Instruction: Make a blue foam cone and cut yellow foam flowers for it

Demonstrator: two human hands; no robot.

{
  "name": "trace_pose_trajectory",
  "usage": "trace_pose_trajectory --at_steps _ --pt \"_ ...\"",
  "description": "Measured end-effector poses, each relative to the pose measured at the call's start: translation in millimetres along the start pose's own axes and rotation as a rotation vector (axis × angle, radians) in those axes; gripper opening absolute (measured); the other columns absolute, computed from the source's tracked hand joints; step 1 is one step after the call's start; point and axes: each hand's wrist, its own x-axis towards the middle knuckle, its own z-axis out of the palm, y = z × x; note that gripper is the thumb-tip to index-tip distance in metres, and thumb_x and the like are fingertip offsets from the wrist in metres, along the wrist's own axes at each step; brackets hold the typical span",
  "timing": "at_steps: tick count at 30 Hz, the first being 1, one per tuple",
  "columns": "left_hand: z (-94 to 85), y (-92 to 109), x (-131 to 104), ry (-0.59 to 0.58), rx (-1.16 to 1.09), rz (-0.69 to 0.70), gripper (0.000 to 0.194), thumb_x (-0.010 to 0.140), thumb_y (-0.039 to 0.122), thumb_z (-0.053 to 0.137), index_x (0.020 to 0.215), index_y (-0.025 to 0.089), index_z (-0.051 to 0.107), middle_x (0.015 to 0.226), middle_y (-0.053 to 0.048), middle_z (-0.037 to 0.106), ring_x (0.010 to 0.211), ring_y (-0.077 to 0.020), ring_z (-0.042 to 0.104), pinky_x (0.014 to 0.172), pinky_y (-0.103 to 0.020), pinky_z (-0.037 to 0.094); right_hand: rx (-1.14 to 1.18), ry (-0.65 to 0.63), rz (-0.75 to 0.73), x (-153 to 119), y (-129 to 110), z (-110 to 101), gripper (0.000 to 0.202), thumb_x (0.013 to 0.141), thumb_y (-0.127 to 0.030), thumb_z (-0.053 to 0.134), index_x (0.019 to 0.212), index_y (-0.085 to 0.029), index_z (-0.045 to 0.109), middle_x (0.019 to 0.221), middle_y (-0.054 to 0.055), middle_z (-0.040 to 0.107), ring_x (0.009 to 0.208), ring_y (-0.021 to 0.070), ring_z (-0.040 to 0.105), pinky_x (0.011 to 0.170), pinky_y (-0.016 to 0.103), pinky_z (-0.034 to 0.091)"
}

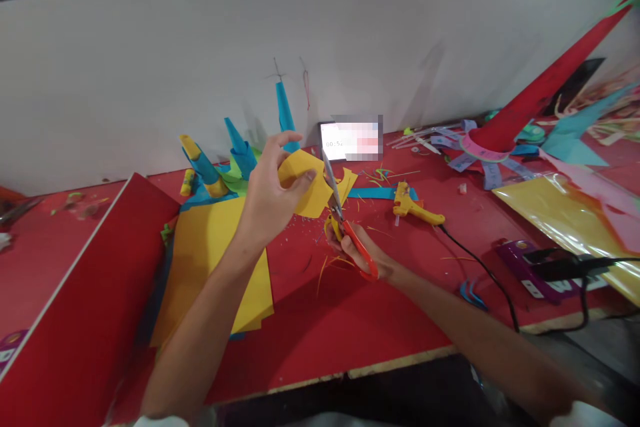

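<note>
My left hand (pixel 273 190) pinches a piece of yellow paper (pixel 310 199) above the red table, its thumb lying on the front face. In my right hand (pixel 365 250) are scissors (pixel 361 247) with red and yellow handles. Their blades (pixel 331 177) point up and away from me, at the right edge of the paper. A narrower yellow paper part (pixel 347 181) shows just right of the blades; whether it is still joined to the piece I cannot tell. Larger yellow sheets (pixel 215 240) lie under my left forearm.
Blue paper cones (pixel 243 150) stand at the back, beside a phone (pixel 350 140) leaning on the wall. A yellow glue gun (pixel 417 205) lies right of my hands, its cord running forward. A purple power strip (pixel 535 273) and a red cone (pixel 540 93) are further right. A red panel (pixel 95 300) rises on the left.
</note>
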Motion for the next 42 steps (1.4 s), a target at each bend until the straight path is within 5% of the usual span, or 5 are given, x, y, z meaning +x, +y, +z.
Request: trace_pose_trajectory --at_steps 15,25,31,37,42 --pt "-1.5 6 1 -0.032 0.044 0.035 0.048 0.087 0.023 0.079 0.132 0.031 0.063 0.119 -0.005 0.068 0.107 -0.0239 0.068 0.098 -0.045 0.062 -0.101 0.06 -0.014 2 -9 0 0.071 0.092 -0.093 0.048 0.09 -0.022 0.052 0.079 -0.001 0.047 0.069 0.0147 0.038 0.061 0.03 0.032" --pt "-4.7 -2 2 -0.076 0.097 0.041 0.048 0.091 0.024 0.074 0.137 0.031 0.059 0.114 -0.005 0.07 0.094 -0.0216 0.07 0.081 -0.039 0.065 -0.102 0.047 -0.009 2 -11 0 0.073 0.09 -0.095 0.048 0.089 -0.021 0.053 0.079 -0.001 0.048 0.07 0.0146 0.039 0.062 0.03 0.033" --pt "-0.2 -3 1 -0.043 0.152 0.098 0.043 0.091 0.019 0.07 0.133 0.029 0.063 0.128 -0.004 0.067 0.106 -0.0225 0.068 0.095 -0.042 0.061 -0.061 0.084 -0.005 2 -6 2 0.071 0.09 -0.094 0.05 0.09 -0.023 0.052 0.078 -0.001 0.045 0.072 0.0158 0.038 0.061 0.029 0.031" --pt "5.0 -3 0 -0.044 0.097 0.068 0.04 0.092 0.02 0.068 0.13 0.028 0.063 0.12 -0.004 0.069 0.1 -0.0207 0.068 0.087 -0.038 0.061 -0.016 0.084 -0.021 1 -2 4 0.068 0.092 -0.09 0.053 0.09 -0.023 0.051 0.078 -0.001 0.044 0.071 0.0153 0.037 0.059 0.029 0.029" --pt "8.9 -3 0 -0.041 0.089 0.061 0.032 0.092 0.02 0.066 0.124 0.026 0.065 0.13 -0.005 0.071 0.118 -0.0231 0.068 0.1 -0.04 0.06 -0.015 0.081 -0.036 1 -2 5 0.067 0.093 -0.09 0.051 0.089 -0.023 0.051 0.076 -0.002 0.043 0.069 0.0148 0.036 0.058 0.028 0.029"
